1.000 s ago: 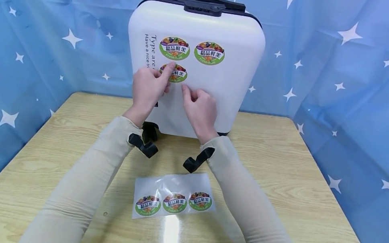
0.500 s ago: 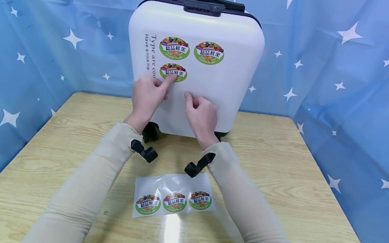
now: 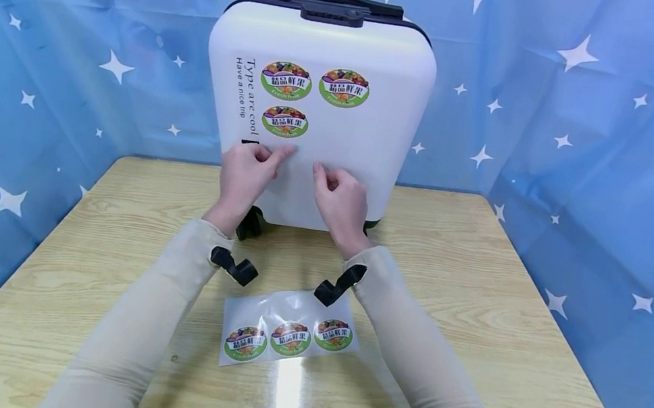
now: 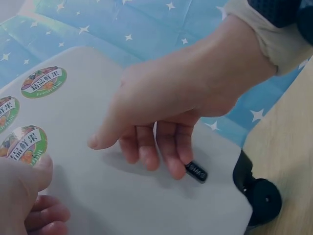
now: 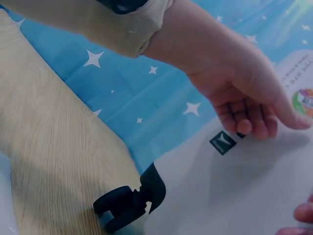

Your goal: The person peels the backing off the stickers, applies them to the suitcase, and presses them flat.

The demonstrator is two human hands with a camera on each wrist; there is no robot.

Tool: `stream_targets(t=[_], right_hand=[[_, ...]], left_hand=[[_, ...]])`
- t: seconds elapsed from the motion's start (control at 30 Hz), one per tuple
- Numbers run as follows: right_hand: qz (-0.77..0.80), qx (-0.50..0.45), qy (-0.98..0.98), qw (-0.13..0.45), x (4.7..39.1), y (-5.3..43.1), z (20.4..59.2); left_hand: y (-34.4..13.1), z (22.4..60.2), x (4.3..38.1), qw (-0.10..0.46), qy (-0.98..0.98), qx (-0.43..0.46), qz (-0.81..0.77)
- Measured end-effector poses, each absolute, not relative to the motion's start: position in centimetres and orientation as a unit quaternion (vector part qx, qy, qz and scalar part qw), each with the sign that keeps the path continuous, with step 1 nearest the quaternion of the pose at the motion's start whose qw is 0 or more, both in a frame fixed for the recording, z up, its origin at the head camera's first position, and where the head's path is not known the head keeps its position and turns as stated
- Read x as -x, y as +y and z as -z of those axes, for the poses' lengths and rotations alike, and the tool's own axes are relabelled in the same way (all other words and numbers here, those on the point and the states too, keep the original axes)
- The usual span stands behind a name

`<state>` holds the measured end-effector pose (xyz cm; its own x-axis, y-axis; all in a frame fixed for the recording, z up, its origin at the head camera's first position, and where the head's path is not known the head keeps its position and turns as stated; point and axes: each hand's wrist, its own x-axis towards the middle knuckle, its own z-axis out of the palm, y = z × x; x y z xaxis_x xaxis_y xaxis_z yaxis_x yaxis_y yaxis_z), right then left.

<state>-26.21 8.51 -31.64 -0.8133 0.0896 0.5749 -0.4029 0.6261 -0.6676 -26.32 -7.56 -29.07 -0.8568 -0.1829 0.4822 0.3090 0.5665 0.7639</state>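
A white suitcase [image 3: 365, 141] stands upright with three oval fruit stickers on its front: upper left [image 3: 286, 81], upper right [image 3: 344, 88] and lower left [image 3: 285, 121]. Just below the lower-left sticker is my left hand [image 3: 245, 170], thumb stretched along the shell, other fingers loosely curled. My right hand [image 3: 341, 199] hovers at the lower middle of the shell with its fingers loosely bent. Nothing shows between the fingers of either hand. In the left wrist view, the right hand [image 4: 166, 93] is near a small dark badge [image 4: 196, 172]; a green square logo [image 5: 223, 142] lies by the left fingers in the right wrist view.
A clear sheet [image 3: 284, 304] with three more oval stickers lies on the wooden table [image 3: 442, 313] between my forearms. A black suitcase wheel [image 3: 249, 224] shows at the lower left. Blue star-printed cloth [image 3: 593, 128] hangs behind and on both sides.
My left hand has slid down off the lower-left sticker, which now shows whole. My right hand has dropped slightly and shifted to the right. The view has shifted a little.
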Motion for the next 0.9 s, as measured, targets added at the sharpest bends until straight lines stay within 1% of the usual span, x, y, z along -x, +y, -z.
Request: stream_targets(t=[0.17,0.43,0.7,0.9], right_hand=[[-0.427,-0.098,-0.850,0.294,26.0,8.5,32.0],[-0.447,-0.108,-0.840,0.288,25.5,8.5,32.6],[-0.449,-0.126,-0.838,0.283,24.9,8.7,33.2],[-0.467,-0.136,-0.830,0.273,24.2,8.8,33.5]], left_hand=[[-7.3,29.9,25.7,0.227,-0.845,0.047,0.483],[-7.3,30.9,24.8,0.201,-0.852,0.065,0.478],[-7.7,31.3,23.4,0.129,-0.852,0.072,0.503],[-8.0,31.4,22.5,0.112,-0.854,0.090,0.499]])
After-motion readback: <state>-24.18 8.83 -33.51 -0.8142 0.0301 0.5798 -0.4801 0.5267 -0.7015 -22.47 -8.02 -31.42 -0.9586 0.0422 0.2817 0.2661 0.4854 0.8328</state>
